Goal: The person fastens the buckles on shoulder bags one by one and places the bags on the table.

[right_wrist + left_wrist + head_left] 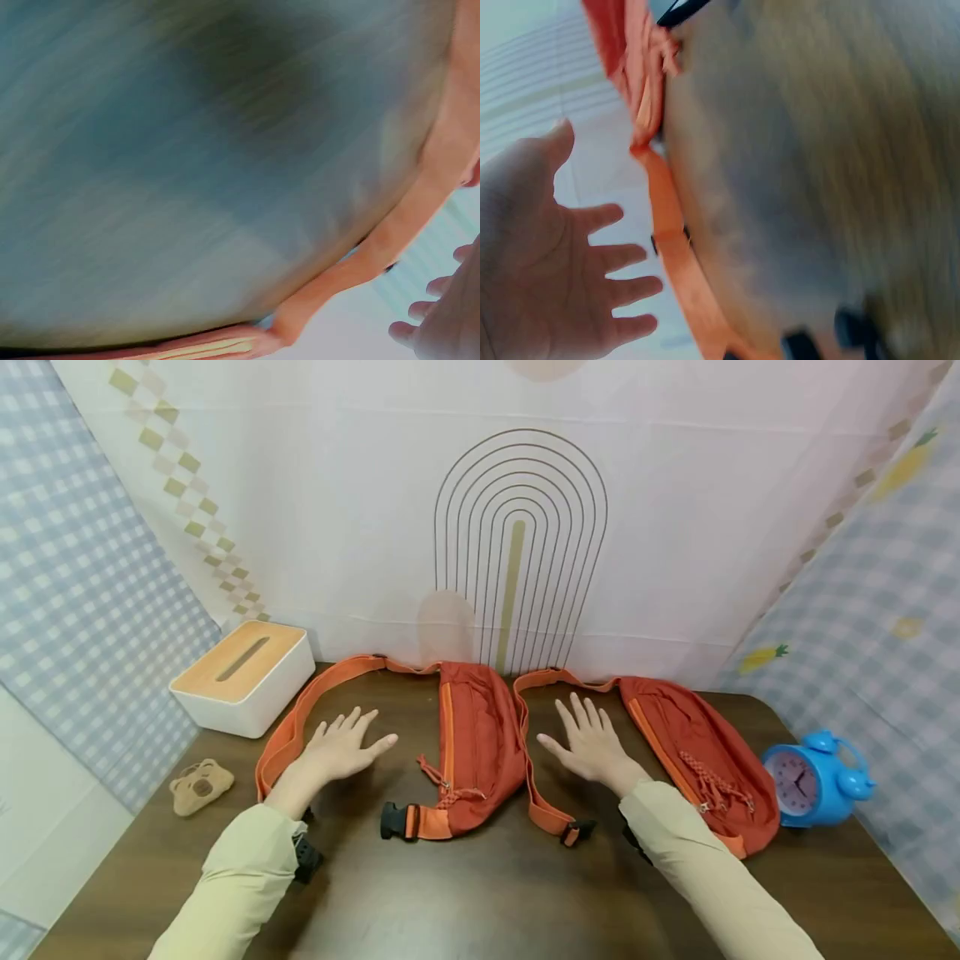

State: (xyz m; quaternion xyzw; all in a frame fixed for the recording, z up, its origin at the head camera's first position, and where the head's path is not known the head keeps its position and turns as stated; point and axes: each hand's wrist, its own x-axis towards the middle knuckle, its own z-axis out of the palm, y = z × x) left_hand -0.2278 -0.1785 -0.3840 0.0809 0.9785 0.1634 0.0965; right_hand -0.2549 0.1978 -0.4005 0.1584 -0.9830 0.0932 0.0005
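Two rust-red waist bags lie on the dark wooden table. The middle waist bag (pixel 487 735) has an orange zip, an orange strap and a black buckle (pixel 392 821) at its near end. The right waist bag (pixel 697 752) lies slanted, its strap (pixel 551 817) curving left to another black buckle. My left hand (pixel 341 747) is spread palm down over the table, beside the left bag's strap (pixel 288 735), holding nothing. My right hand (pixel 588 743), also spread with fingers straight, hovers between the two bags and holds nothing. Both wrist views show straight fingers near orange straps.
A white tissue box (pixel 243 681) with a wooden lid stands at the back left. In front of it lies a small tan bear-shaped item (pixel 201 787). A blue alarm clock (pixel 817 781) stands at the right beside the right bag. Patterned cloth (pixel 360 527) hangs behind the table.
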